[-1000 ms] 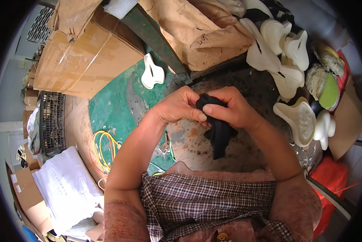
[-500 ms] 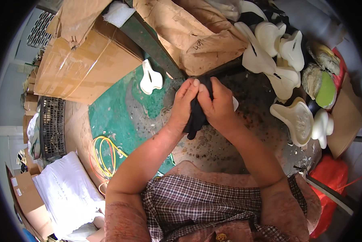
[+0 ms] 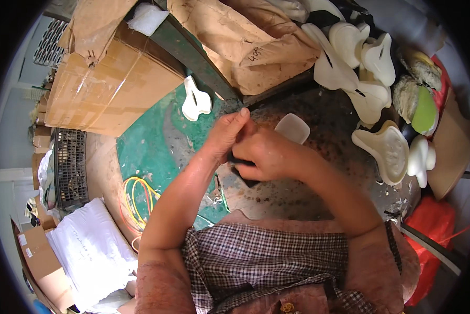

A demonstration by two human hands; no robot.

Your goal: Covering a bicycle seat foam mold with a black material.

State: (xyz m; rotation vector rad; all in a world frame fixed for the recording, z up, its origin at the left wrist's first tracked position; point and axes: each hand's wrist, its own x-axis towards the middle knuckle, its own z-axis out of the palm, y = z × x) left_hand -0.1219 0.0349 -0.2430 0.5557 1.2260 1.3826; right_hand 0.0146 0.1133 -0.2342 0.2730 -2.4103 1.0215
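My left hand [image 3: 224, 134] and my right hand [image 3: 266, 153] meet over the work surface, both closed around a soft black cloth piece [image 3: 248, 180]. Most of the cloth is hidden by my hands; a little of it shows below my right fingers. My left thumb points upward, and its other fingers are partly covered by the right hand. Just beyond my right hand lies a small white, rounded-square dish [image 3: 293, 129] on the dark, stained surface [image 3: 292, 193].
White bike saddle pads [image 3: 385, 149] pile up at right; another saddle pad [image 3: 196, 99] lies on the green floor. Boxes [image 3: 114, 83] and a brown paper sack [image 3: 266, 47] stand beyond. A yellow-orange hose [image 3: 135, 201] and white bag [image 3: 91, 251] are at left.
My right hand has turned and moved down and left across the left hand. Less of the black cloth shows, and the white dish has come into fuller view.
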